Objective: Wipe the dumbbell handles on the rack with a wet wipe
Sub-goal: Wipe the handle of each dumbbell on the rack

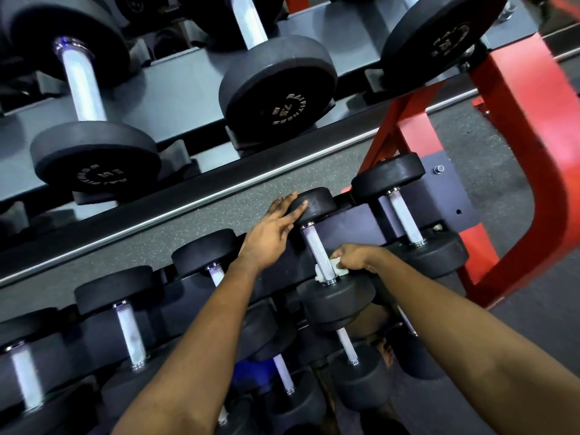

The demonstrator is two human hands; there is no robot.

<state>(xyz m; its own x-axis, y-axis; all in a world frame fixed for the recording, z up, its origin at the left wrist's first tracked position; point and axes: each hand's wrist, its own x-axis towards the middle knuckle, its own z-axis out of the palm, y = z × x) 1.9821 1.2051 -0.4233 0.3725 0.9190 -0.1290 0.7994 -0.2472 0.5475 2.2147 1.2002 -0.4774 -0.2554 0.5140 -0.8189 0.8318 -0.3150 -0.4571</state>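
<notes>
Speckled dark grey rubber gym floor (pixel 244 211).

Forearms (pixel 201 340), left hand (pixel 270 233) and right hand (pixel 356 257) are all bare.

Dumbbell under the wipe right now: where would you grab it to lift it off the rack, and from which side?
Grip the knurled handle mid-span, coming from above: it lies bare between two round heads that look too broad to wrap. The right hand and wet wipe crowd its near end; the left hand rests flat on the far head.
</notes>
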